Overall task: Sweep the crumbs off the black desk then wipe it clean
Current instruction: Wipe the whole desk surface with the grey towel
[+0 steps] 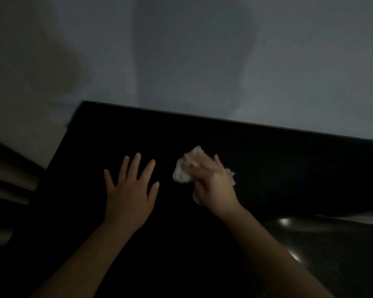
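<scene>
Two bare hands reach out over the black desk [289,160], which fills the middle and lower part of the head view and runs at a slant from upper left to right. The left hand [129,190] lies palm down on the desk top, left of centre, with its fingers straight and spread wide and the thumb held out toward the other hand; it holds nothing. The right hand [213,183] is just beside it to the right, apart from it, and grips a crumpled white wad [182,171] that looks like tissue or thin cloth. Its fingers are curled over the wad, which bulges out past the fingertips on the left, with smaller tufts showing at the far side of the hand and under the heel of the palm. The wad sits low against the desk top, though the blur on hand and wad makes it hard to tell whether it presses the surface. Both forearms come in bare from the bottom edge. The desk top is too dark to make out anything small lying on it. Behind the far edge of the desk rises a plain grey wall [202,61]. Pale slatted shapes [7,168] stand off the left end of the desk, and a dark glossy surface [332,244] with two bright glints lies at the lower right.
</scene>
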Action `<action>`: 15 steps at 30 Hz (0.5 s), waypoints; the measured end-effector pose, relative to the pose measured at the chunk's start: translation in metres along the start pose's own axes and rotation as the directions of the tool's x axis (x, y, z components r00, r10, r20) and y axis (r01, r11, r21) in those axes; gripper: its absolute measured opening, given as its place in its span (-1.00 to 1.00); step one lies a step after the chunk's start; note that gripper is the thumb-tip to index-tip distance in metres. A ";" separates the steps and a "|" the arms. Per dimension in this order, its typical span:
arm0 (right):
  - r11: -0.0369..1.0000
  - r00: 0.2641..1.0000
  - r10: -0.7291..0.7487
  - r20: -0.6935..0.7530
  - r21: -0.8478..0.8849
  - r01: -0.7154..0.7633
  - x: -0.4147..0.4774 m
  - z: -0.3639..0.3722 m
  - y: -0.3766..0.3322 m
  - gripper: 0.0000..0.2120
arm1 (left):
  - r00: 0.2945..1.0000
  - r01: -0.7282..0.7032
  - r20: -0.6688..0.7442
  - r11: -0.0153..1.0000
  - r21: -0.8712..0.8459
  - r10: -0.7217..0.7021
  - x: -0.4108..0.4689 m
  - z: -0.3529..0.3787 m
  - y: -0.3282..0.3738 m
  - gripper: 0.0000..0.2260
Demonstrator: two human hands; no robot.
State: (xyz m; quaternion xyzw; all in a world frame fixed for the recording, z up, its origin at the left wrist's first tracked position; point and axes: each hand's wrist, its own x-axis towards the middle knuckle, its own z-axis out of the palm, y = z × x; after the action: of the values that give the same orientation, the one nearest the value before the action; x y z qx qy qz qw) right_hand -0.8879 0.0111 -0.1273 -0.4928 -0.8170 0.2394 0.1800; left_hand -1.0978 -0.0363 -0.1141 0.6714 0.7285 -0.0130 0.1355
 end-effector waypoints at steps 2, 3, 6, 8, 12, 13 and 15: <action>0.996 0.997 -0.050 0.057 0.074 0.046 -0.044 -0.002 0.001 -0.57 | 0.998 -0.017 0.053 1.000 0.022 0.016 -0.015 0.001 0.001 -0.50; 0.996 0.998 -0.033 0.046 0.080 0.029 -0.060 -0.004 0.007 -0.57 | 0.996 -0.026 0.085 0.999 0.024 0.024 -0.023 0.000 0.001 -0.50; 0.989 0.979 0.147 -0.144 -0.001 -0.149 -0.063 -0.008 0.023 -0.54 | 0.985 -0.061 0.163 0.998 0.034 0.055 -0.041 -0.005 -0.004 -0.48; 0.942 0.907 0.311 -0.285 -0.034 -0.334 -0.038 -0.004 0.020 -0.54 | 0.984 -0.068 0.169 0.997 0.047 0.059 -0.049 -0.006 -0.008 -0.47; 0.943 0.911 0.323 -0.254 0.002 -0.334 -0.018 0.014 -0.014 -0.57 | 0.990 -0.042 0.138 0.998 0.051 0.034 -0.056 0.004 -0.007 -0.47; 0.974 0.958 0.223 -0.183 0.006 -0.226 -0.028 0.016 -0.026 -0.58 | 0.993 -0.031 0.117 0.998 0.051 0.024 -0.057 0.007 -0.006 -0.47; 0.996 0.998 0.060 -0.034 0.065 -0.058 -0.062 0.017 -0.039 -0.62 | 0.997 -0.010 0.083 0.998 0.064 0.005 -0.059 0.010 -0.004 -0.49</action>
State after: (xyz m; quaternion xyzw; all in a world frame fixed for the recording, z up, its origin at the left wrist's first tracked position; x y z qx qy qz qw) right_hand -0.8976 -0.0636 -0.1229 -0.5148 -0.7907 0.2618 0.2031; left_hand -1.0966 -0.0963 -0.1121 0.6771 0.7189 -0.0636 0.1439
